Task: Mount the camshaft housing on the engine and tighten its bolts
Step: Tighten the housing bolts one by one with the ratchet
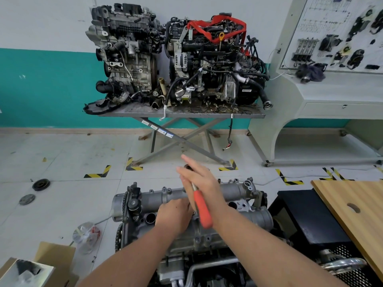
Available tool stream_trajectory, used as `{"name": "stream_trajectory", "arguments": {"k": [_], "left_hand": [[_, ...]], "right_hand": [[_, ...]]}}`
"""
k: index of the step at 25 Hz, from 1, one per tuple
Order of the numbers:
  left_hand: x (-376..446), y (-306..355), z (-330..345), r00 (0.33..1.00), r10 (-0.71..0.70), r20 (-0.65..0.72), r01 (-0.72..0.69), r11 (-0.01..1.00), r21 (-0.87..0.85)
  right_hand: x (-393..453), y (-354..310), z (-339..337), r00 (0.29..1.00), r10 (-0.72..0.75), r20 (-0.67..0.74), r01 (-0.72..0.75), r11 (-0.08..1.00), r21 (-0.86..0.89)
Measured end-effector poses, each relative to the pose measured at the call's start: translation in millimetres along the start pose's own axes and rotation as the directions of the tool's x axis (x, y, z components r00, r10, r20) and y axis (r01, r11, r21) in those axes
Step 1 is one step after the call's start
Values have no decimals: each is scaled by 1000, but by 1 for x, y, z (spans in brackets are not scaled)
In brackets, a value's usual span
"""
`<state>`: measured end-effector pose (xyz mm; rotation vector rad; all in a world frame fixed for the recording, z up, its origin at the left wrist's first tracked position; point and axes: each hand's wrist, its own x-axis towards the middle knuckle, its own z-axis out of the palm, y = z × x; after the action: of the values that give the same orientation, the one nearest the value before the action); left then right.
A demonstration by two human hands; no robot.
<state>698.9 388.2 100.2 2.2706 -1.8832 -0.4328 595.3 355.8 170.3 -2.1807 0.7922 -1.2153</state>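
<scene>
Lying left-to-right, camshaft housing (207,193); left hand (174,216) fingers curled on it, right hand (199,179) flat against ratchet (202,208).

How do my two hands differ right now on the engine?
The right hand lies with fingers straight along the orange-handled ratchet; the left hand is curled, knuckles up. The right hand is raised above the camshaft housing; the left hand sits low on it, what it holds hidden. Both are bare.
</scene>
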Motion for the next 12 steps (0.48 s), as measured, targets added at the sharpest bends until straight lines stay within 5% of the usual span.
{"name": "stream_trajectory", "arguments": {"k": [4, 8, 12], "left_hand": [[2, -1, 6, 993, -117, 14, 115, 937, -331], [0, -4, 13, 998, -43, -50, 33, 983, -183], [1, -3, 3, 998, 17, -56, -21, 998, -66]], "right_hand": [[15, 3, -6, 924, -287, 253, 373, 823, -428], [28, -7, -23, 839, -209, 503, 488, 700, -522], [45, -20, -29, 817, -75, 571, 473, 652, -592]]}}
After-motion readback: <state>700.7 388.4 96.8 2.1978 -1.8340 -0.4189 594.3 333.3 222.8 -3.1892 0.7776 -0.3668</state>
